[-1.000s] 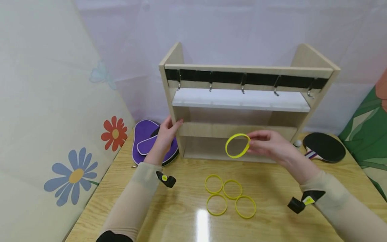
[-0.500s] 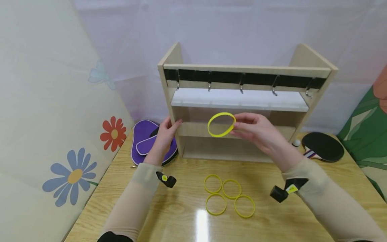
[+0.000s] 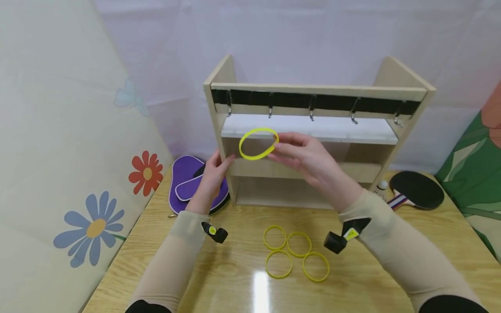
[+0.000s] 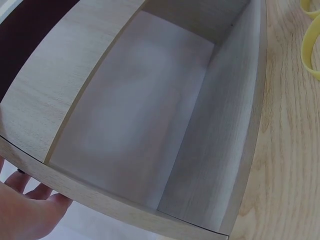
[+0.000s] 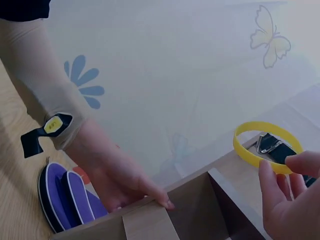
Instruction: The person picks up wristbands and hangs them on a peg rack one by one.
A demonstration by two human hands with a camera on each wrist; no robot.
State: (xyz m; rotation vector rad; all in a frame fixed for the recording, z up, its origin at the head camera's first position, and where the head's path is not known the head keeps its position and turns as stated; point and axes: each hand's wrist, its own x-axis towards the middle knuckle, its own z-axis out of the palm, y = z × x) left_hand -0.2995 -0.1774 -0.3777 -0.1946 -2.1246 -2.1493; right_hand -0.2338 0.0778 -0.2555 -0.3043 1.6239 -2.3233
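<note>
My right hand [image 3: 311,158] pinches a yellow ring [image 3: 254,158] by its right side, with thumb and fingertips. The ring hangs in front of the wooden shelf unit [image 3: 250,168], below the left-hand metal hooks [image 3: 270,112] and apart from them. In the right wrist view the same ring [image 5: 250,156] appears around a hook only by line of sight. My left hand [image 3: 212,177] grips the unit's left side panel, thumb at the front edge and fingers on the outer face. Several more yellow rings [image 3: 278,277] lie flat on the table.
A purple paddle case [image 3: 188,187] lies beside the unit's left side. To the right are a black table tennis paddle [image 3: 416,190] and a small white-topped container [image 3: 382,185]. A printed cloth [image 3: 297,39] hangs behind the unit.
My right hand has carried the yellow ring up and to the left, from low before the unit to the white shelf's front edge. My left hand stays on the side panel.
</note>
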